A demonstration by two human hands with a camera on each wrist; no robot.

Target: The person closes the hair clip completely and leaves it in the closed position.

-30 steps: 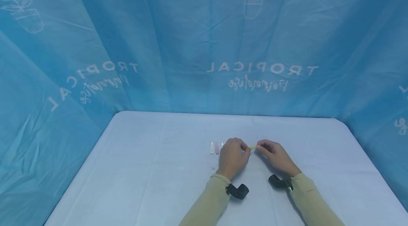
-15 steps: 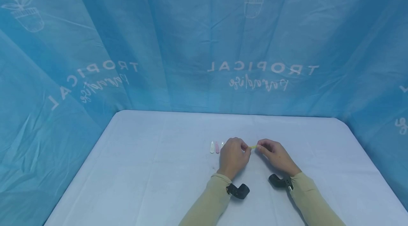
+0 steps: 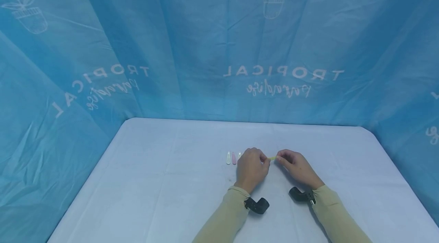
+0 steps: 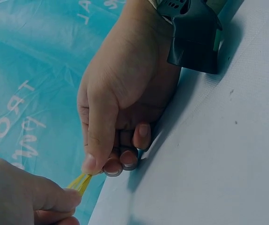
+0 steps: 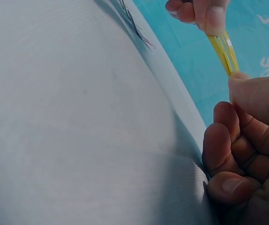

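A yellow snap hair clip (image 3: 272,158) spans the gap between my two hands, above the white table. My left hand (image 3: 252,167) pinches one end between thumb and fingers. At the other end, the thumb and index finger of my right hand (image 3: 299,167) pinch the clip too, with the remaining fingers curled in loosely, as the right wrist view shows. Up close, the yellow clip (image 5: 222,56) shows its slender slotted frame. Left of my left hand lie a white hair clip (image 3: 228,158) and a pink hair clip (image 3: 234,158); another clip (image 3: 239,155) is mostly hidden behind that hand.
A white cloth covers the table (image 3: 154,189). Blue printed curtain (image 3: 205,94) encloses its back and sides. Black wrist cameras (image 3: 257,205) sit on both sleeves, the two lenses facing inward close above the cloth.
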